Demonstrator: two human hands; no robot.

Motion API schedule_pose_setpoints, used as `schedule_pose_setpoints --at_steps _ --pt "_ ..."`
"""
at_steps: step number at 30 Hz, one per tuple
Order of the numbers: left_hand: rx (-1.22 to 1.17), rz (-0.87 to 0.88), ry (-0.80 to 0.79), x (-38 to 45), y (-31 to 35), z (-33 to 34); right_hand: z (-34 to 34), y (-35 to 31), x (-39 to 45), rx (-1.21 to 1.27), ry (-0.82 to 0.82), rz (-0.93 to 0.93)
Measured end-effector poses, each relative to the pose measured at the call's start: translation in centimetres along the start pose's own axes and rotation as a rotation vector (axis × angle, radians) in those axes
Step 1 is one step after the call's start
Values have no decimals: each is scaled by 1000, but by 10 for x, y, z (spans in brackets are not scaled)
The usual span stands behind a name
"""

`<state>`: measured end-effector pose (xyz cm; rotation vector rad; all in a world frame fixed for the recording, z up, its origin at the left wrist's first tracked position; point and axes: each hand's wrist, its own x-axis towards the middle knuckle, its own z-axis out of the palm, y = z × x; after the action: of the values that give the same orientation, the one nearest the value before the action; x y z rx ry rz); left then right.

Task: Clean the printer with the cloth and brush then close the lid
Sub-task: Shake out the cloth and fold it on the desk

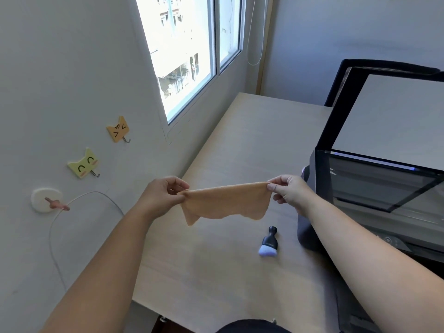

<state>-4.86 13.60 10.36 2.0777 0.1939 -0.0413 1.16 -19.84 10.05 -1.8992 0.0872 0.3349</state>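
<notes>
An orange cloth (225, 201) hangs stretched in the air above the table. My left hand (161, 194) pinches its left top corner and my right hand (289, 191) pinches its right top corner. A small black-handled brush with pale bristles (268, 241) lies on the table just below the cloth, near the printer. The black printer (310, 227) stands at the right with its scanner glass (382, 183) exposed. Its lid (389, 111) is raised upright, white underside facing me.
The light wooden table (240, 140) runs back to a window (189, 56). The wall on the left carries cat-shaped hooks (119, 129), a round hook and a white cable (57, 236). The table's front edge is near my body.
</notes>
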Motion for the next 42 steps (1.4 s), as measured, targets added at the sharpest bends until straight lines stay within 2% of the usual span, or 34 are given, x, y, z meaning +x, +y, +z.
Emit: schedule_pose_setpoints --at_steps 4,7,9,13,16,20,23,24,26,28,33,37,39,42 --pt "290 82 138 9 -15 12 19 9 9 -93 76 -72" --pt "466 137 130 -4 -44 21 36 37 9 -477 76 -290" --pt "549 115 26 -26 -73 35 51 66 7 -698 -25 -343" --pt "706 29 -322 -78 -113 79 72 109 -8 -1055 -172 -275" --pt "776 -21 -457 -100 -114 92 81 116 -20 -1258 -162 -221" --pt "766 96 -360 -94 -106 95 107 109 -34 -1199 -90 -368" --pt "833 239 -345 -71 -108 112 137 104 -45 -1092 -236 -455" --pt "863 230 -381 -64 -110 117 147 105 -48 -1084 -316 -389" --pt "930 152 -459 -54 -119 124 158 117 -50 -1104 -393 -210" --pt "949 61 -496 -51 -126 123 157 123 -46 -1142 -434 -122" --pt "899 -62 -403 -74 -134 122 147 105 -14 -1092 -521 -72" --pt "870 -154 -354 -102 -120 137 149 100 5 -994 -491 -102" --pt "874 -156 -361 -115 -115 148 148 99 11 -981 -511 -130" --pt "874 -56 -369 -131 -119 153 146 98 11 -987 -549 -217"
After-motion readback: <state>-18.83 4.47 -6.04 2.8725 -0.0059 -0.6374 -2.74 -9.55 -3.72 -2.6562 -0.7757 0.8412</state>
